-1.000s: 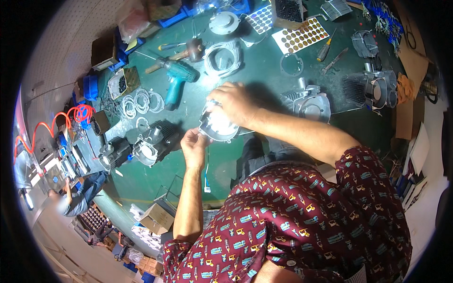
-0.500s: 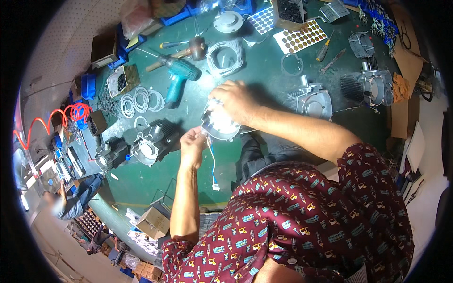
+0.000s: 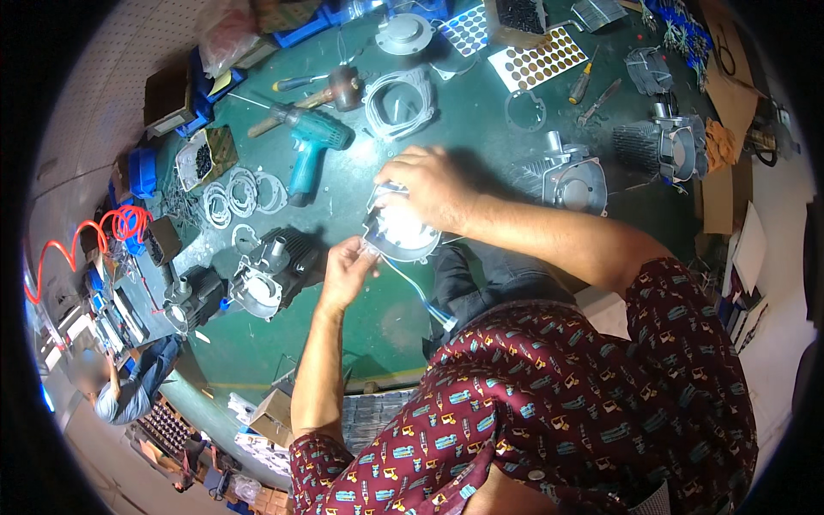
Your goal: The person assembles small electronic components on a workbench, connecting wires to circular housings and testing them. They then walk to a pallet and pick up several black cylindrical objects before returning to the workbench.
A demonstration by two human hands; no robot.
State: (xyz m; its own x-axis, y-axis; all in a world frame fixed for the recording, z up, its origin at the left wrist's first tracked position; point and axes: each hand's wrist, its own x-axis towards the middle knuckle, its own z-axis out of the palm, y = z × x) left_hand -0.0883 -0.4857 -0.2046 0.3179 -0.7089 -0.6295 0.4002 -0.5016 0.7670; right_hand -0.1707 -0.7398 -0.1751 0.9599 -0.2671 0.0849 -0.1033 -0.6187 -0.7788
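Note:
A round silvery metal motor housing (image 3: pixel 405 233), its inside glaring bright, is held up over the near part of the bench. My right hand (image 3: pixel 426 190) grips it from above, the fingers curled over its far rim. Closed at the housing's lower left edge, my left hand (image 3: pixel 348 268) pinches the wire lead (image 3: pixel 410 285) where it comes out. Exactly how the fingertips sit on the wires is hard to see. Blue and pale strands slant down to the right, ending in a small white connector (image 3: pixel 449 324) above my dark trousers.
A teal power drill (image 3: pixel 311 142), a mallet (image 3: pixel 345 88) and grey ring gaskets (image 3: pixel 400 105) lie beyond my hands. Finned motor housings stand left (image 3: pixel 273 273) and right (image 3: pixel 571 184). A screwdriver (image 3: pixel 581 83) lies at the far right. Another person (image 3: pixel 137 386) is at the left.
The wire lead has swung from hanging nearly straight down to slanting right. My left hand has shifted slightly down and left; my right hand keeps its hold on the housing.

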